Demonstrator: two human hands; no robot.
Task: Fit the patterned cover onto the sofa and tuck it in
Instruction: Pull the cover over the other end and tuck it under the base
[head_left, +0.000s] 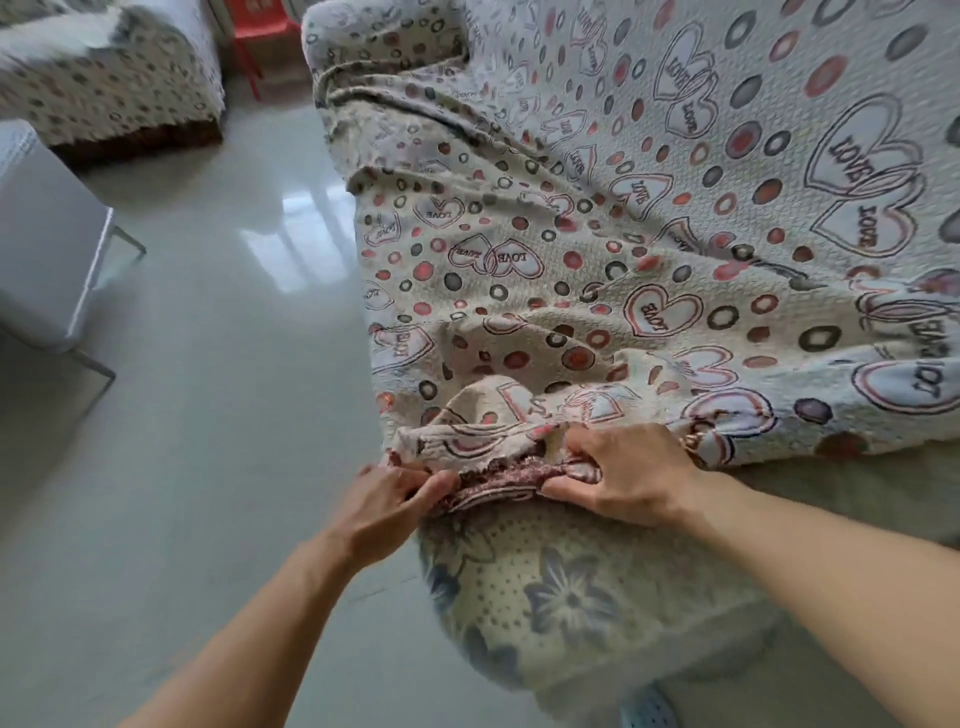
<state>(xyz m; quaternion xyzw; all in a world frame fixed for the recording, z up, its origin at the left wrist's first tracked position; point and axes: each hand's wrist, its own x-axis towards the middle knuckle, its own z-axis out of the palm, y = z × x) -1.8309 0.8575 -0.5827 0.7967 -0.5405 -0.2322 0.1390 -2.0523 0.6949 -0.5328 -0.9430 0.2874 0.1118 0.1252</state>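
Observation:
A cream cover (597, 249) printed with hearts, the word LOVE and red and grey dots lies rumpled over the sofa, from the far armrest down to the near end. Its dark red lace hem (506, 480) is bunched at the near edge. My left hand (387, 512) pinches that hem from the left. My right hand (621, 475) grips the bunched hem from the right, fingers curled into the fabric. Below my hands the sofa's near arm (566, 587) shows an older cream cloth with grey flowers.
Glossy pale floor (218, 364) runs along the left of the sofa. A white cabinet on metal legs (41, 244) stands at the left. Another covered seat (109, 78) and a red plastic chair (260, 26) stand at the back.

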